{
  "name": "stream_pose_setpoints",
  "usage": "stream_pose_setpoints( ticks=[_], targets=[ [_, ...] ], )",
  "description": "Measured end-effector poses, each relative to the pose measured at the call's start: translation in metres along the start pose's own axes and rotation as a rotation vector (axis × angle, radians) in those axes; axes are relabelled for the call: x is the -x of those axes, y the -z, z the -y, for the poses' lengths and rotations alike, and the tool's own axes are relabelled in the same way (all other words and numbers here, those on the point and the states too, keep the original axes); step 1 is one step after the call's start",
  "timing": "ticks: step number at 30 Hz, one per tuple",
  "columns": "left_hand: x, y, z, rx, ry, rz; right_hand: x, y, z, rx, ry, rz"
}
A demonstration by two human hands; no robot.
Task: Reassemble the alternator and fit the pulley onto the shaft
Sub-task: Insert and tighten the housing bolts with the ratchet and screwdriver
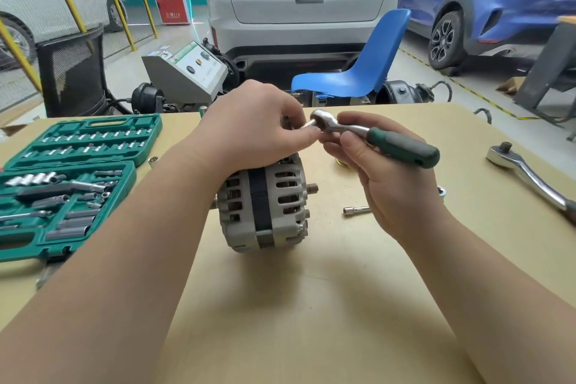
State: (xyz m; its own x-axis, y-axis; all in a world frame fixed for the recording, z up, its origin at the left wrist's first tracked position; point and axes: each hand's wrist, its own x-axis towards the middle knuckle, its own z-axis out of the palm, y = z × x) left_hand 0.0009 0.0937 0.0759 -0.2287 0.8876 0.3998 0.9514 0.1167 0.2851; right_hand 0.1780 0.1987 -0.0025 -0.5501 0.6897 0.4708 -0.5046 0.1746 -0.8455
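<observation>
the right hand [386, 165] grips a small ratchet [374, 139] by its green handle, head pointing left. the left hand [258, 125] rests on top of the alternator [265, 206] and pinches a small metal piece at the ratchet's head. the alternator lies on its side mid-surface [311, 305], shaft end pointing right. an open green socket set [71, 181] sits to the left, a larger ratchet [530, 174] to the right, a short extension bar [355, 210] just beside the right wrist.

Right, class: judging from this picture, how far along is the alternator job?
Done: the alternator housing halves sit together on the table. In hand: the right hand grips the green-handled ratchet while the left hand pinches at its head. Left: the shaft is bare, no pulley fitted.
</observation>
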Motion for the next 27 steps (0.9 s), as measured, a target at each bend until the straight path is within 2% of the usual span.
stream_pose_setpoints(
  ticks=[3, 6, 9, 13, 16, 19, 27],
  targets=[
    [0.002, 0.0, -0.004, 0.036, -0.041, -0.001, 0.001, -0.002, 0.004, 0.148, 0.127, -0.073],
    [0.003, -0.001, -0.006, 0.026, -0.133, 0.136, -0.001, -0.002, 0.009, 0.387, 0.244, -0.066],
    [0.004, -0.003, -0.003, -0.03, -0.141, 0.155, -0.012, -0.006, 0.016, 0.518, 0.121, 0.102],
    [0.006, -0.004, -0.003, -0.036, -0.123, 0.087, -0.044, -0.011, 0.037, 0.584, -0.022, 0.302],
    [0.007, -0.001, 0.001, 0.036, -0.085, 0.034, -0.059, -0.009, 0.048, 0.513, -0.081, 0.402],
    [0.01, 0.001, 0.002, 0.087, -0.099, 0.036, -0.056, -0.005, 0.044, 0.421, -0.114, 0.432],
    [0.01, -0.003, 0.002, 0.078, -0.068, 0.051, -0.032, 0.008, 0.02, 0.387, 0.049, 0.274]
  ],
)
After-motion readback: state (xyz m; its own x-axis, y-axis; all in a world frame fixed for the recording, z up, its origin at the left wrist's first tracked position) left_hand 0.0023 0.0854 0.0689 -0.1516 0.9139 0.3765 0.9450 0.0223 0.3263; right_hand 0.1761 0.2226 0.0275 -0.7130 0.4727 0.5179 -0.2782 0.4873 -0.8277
